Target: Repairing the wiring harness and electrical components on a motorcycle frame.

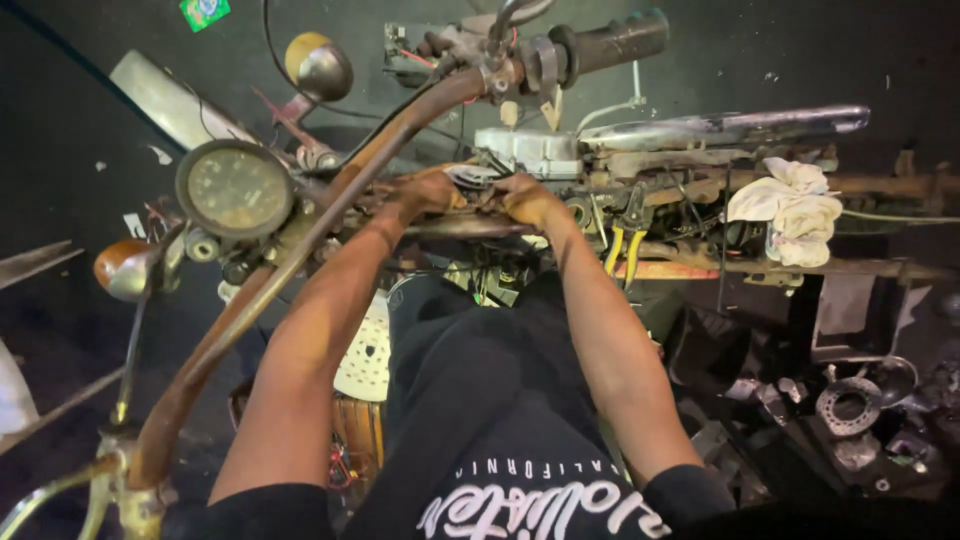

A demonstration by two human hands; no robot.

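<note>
Green label w/ white patch, rectangular, lies on the floor at 11 o'clock, top edge of view, partly cut off. White print on the person's black shirt at 6 o'clock, curved lettering.

Floor is dark, rough, concrete-like; dim workshop, parts strewn at 4 o'clock: a round metal disc w/ holes, grey scraps around it.

Both hands meet at centre on a stripped motorbike. Left hand and right hand sit close together, fingers curled over a small grey part w/ wires between them, atop the bike frame. Grip looks closed on both, but can't tell exactly what each one pinches; fingertips hidden.

Rusty handlebar runs diagonal from 7 to 12 o'clock, crossing in front of the left forearm. Black rubber grip at 1 o'clock. Round gauge at 10 o'clock, just left of the left hand. Round mirror at 11, amber lamp at 9.

White rag is bunched on the frame at 3 o'clock, well apart from the hands. Pliers w/ yellow handles hang just right of the right wrist. Chrome bar at 2 o'clock. Perforated white piece sits below the left forearm.
</note>
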